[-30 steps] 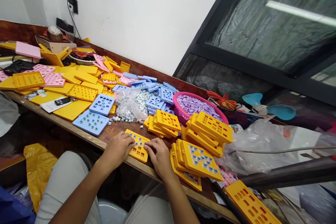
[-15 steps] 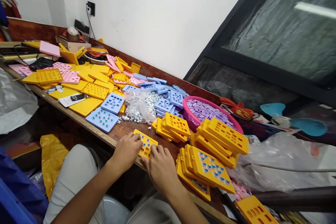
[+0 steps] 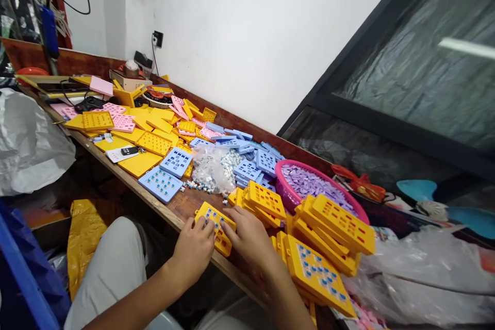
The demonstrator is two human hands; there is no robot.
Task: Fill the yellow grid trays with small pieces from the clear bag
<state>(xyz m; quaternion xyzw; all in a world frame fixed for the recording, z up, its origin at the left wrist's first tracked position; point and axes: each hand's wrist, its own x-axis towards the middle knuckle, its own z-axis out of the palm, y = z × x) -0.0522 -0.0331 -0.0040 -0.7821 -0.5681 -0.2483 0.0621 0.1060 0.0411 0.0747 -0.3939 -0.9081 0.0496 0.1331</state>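
A small yellow plastic panel (image 3: pixel 222 243) with rectangular slots lies at the table's front edge, turned at an angle. Little blue-and-white pieces sit in its upper slots, while lower ones look bare. My left hand (image 3: pixel 195 247) grips its near left side, curled fingertips resting over the slots. On the right side, my right hand (image 3: pixel 249 237) holds the panel's edge, thumb and fingers reaching over its face. Just beyond is a loose heap of small white-and-blue pieces (image 3: pixel 201 184), partly under a clear plastic bag (image 3: pixel 216 165). The undersides of both hands are hidden.
Stacked yellow panels (image 3: pixel 266 198) and a taller yellow pile (image 3: pixel 320 273) stand close on the right. Behind them is a pink basket (image 3: pixel 284 191) of purple pieces. Blue panels (image 3: pixel 160 184) lie to the left, with yellow panels (image 3: pixel 139 162) and a black key fob (image 3: pixel 129 150) beyond.
The view has shifted, so the scene sits lower and further right. My right hand has moved up along the panel's right edge; my left fingers have moved lower over its slots.
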